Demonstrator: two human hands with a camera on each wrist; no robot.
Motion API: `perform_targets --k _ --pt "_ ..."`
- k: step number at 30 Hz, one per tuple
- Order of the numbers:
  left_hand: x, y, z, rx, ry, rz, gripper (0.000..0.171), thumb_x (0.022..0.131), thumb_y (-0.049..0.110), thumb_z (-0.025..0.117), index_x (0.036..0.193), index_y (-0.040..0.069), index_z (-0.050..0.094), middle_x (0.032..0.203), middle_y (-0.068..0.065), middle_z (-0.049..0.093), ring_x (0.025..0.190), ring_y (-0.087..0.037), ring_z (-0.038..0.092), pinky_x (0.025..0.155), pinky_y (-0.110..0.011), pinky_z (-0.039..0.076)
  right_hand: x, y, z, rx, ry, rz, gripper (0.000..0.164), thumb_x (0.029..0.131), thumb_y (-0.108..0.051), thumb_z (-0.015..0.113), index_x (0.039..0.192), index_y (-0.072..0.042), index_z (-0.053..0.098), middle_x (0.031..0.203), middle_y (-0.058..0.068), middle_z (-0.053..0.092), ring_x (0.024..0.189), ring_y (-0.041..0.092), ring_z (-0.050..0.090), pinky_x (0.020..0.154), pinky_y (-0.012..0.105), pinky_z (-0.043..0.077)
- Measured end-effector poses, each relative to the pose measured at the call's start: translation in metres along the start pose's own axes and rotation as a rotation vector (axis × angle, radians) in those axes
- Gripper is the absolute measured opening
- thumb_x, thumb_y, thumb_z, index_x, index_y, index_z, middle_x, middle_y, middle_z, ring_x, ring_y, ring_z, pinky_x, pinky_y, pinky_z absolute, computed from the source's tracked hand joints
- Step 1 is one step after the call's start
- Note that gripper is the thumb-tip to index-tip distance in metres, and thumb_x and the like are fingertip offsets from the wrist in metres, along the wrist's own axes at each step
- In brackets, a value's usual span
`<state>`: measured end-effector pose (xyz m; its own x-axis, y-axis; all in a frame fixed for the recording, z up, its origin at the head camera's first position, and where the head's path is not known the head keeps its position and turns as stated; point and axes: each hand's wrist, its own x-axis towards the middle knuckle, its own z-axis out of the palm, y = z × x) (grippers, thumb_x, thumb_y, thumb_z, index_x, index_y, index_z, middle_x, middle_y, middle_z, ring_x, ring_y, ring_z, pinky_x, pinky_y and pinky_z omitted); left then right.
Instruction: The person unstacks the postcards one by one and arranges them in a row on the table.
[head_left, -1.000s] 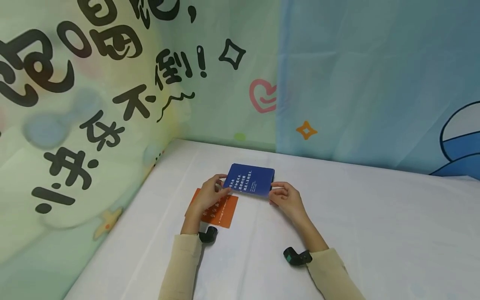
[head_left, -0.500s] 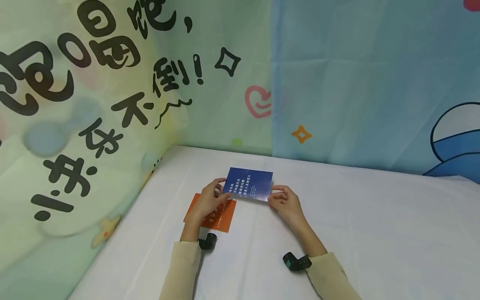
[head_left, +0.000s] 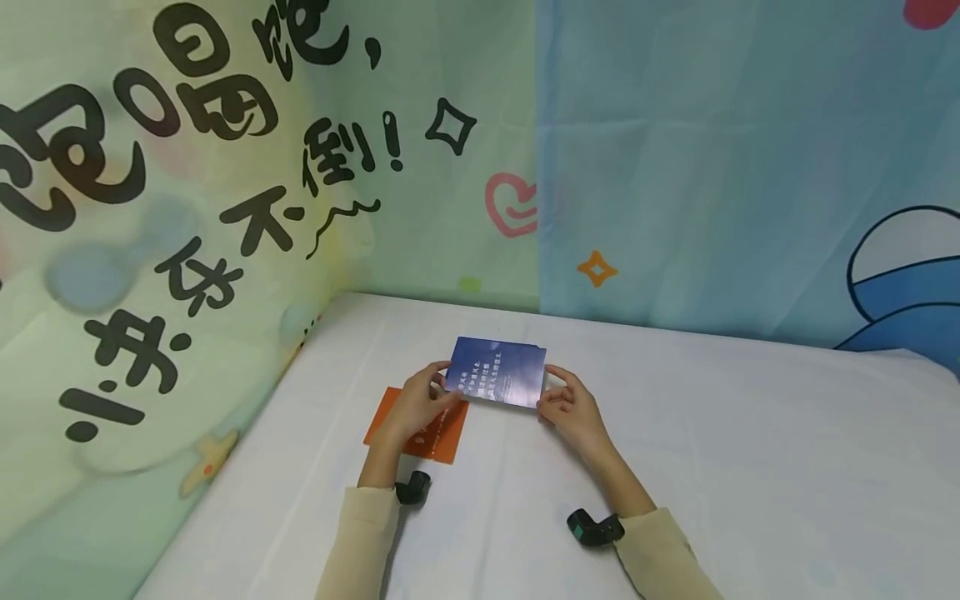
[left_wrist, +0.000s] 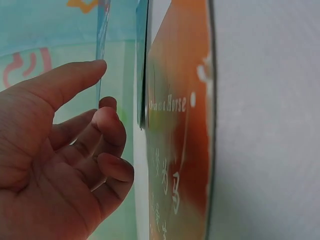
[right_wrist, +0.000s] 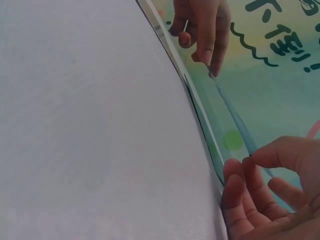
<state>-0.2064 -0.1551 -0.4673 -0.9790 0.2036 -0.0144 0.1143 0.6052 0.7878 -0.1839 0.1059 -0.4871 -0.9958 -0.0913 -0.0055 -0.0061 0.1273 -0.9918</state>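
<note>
Printed cloth (head_left: 450, 242) walls in a work corner, its left side pale green and yellow with bold black characters, beside a blue cloth (head_left: 712, 183) bearing an orange star (head_left: 597, 268), as a person in beige sleeves (head_left: 663, 546) works over a white-covered table (head_left: 720, 467). Between the two hands, toward the table's far side, a blue card (head_left: 498, 372) with white lettering is held up just over the surface, its printed face turned to the head camera and catching some light. The left hand (head_left: 415, 406) pinches the card at its left edge, thumb in front and fingertips behind, the remaining fingers loosely curled. The right hand (head_left: 573, 414) has the opposite end, thumb and fingertips closed on the edge near the lower corner, the other fingers bent beneath. Seen from both wrists, the card is nearly edge-on, a thin strip apart from the tabletop. An orange card (head_left: 445, 439) with white print lies flat on the table below the left hand and wrist, partly hidden by them; the word "Horse" can be read on it from the left wrist. Beyond it in that view runs a thin dark blue-green edge (left_wrist: 142, 70), possibly another card on the table, though the steep angle makes it hard to be sure. Small black devices (head_left: 595, 528) sit at both wrists, just beyond the cuffs.
</note>
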Motion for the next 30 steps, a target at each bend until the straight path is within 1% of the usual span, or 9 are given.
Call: perform_targets --k 7,9,13,15,19,23,26,30 --pt "-0.005 0.003 0.001 0.001 -0.023 0.006 0.057 0.090 0.012 0.070 0.141 -0.001 0.046 0.094 -0.007 0.055 0.077 -0.016 0.057 0.067 -0.025 0.047 -0.003 0.003 -0.002 -0.002 -0.005 0.005 0.064 0.086 0.008 0.058 0.146 -0.001 0.038 0.087 0.016 0.063 0.066 0.014 0.062 0.064 0.021 0.049" --pt "-0.006 0.003 0.001 0.010 -0.029 0.009 0.057 0.090 0.012 0.070 0.140 -0.001 0.047 0.093 -0.006 0.055 0.077 -0.016 0.057 0.066 -0.024 0.047 -0.003 0.004 -0.002 -0.005 -0.007 0.011 0.066 0.085 0.009 0.058 0.147 0.000 0.036 0.087 0.015 0.063 0.066 0.014 0.062 0.064 0.021 0.049" --pt "-0.009 0.004 0.002 0.020 -0.041 0.019 0.056 0.090 0.013 0.070 0.139 -0.002 0.047 0.091 -0.006 0.054 0.078 -0.016 0.057 0.064 -0.023 0.047 -0.004 0.003 -0.003 -0.008 -0.022 0.040 0.074 0.083 0.011 0.055 0.151 -0.002 0.029 0.087 0.012 0.059 0.067 0.014 0.062 0.064 0.022 0.051" --pt "-0.010 0.005 0.003 0.019 -0.045 0.021 0.056 0.090 0.013 0.070 0.139 -0.001 0.048 0.090 -0.005 0.054 0.078 -0.017 0.057 0.065 -0.022 0.047 -0.005 0.002 -0.004 -0.004 -0.037 0.051 0.078 0.082 0.012 0.054 0.153 -0.005 0.025 0.088 0.012 0.058 0.068 0.016 0.062 0.065 0.024 0.052" --pt "-0.012 0.008 0.005 0.022 -0.045 0.005 0.056 0.090 0.014 0.071 0.139 0.000 0.049 0.089 -0.005 0.054 0.078 -0.016 0.057 0.064 -0.022 0.046 -0.006 0.000 -0.006 0.019 -0.063 0.059 0.083 0.083 0.014 0.053 0.155 -0.007 0.019 0.093 0.017 0.057 0.069 0.018 0.063 0.066 0.026 0.054" --pt "-0.014 0.010 0.007 0.046 -0.058 -0.003 0.055 0.090 0.017 0.071 0.139 0.002 0.049 0.089 -0.004 0.055 0.075 -0.015 0.055 0.060 -0.022 0.044 -0.007 -0.002 -0.010 0.015 -0.062 0.061 0.080 0.082 0.011 0.054 0.153 -0.004 0.020 0.099 0.018 0.054 0.070 0.012 0.060 0.067 0.026 0.053" --pt "-0.016 0.010 0.008 0.066 -0.065 0.011 0.056 0.090 0.018 0.071 0.138 0.001 0.049 0.088 -0.003 0.055 0.073 -0.014 0.052 0.059 -0.022 0.042 -0.008 -0.002 -0.012 0.010 -0.045 0.041 0.072 0.084 0.008 0.055 0.149 0.001 0.025 0.100 0.018 0.054 0.069 0.009 0.058 0.064 0.025 0.051" --pt "-0.018 0.010 0.008 0.075 -0.070 0.023 0.055 0.090 0.018 0.071 0.137 0.000 0.050 0.085 -0.002 0.055 0.072 -0.014 0.050 0.059 -0.022 0.041 -0.008 0.000 -0.015 0.006 -0.012 0.009 0.060 0.087 0.007 0.056 0.142 0.006 0.033 0.098 0.020 0.057 0.066 0.007 0.057 0.061 0.023 0.049"
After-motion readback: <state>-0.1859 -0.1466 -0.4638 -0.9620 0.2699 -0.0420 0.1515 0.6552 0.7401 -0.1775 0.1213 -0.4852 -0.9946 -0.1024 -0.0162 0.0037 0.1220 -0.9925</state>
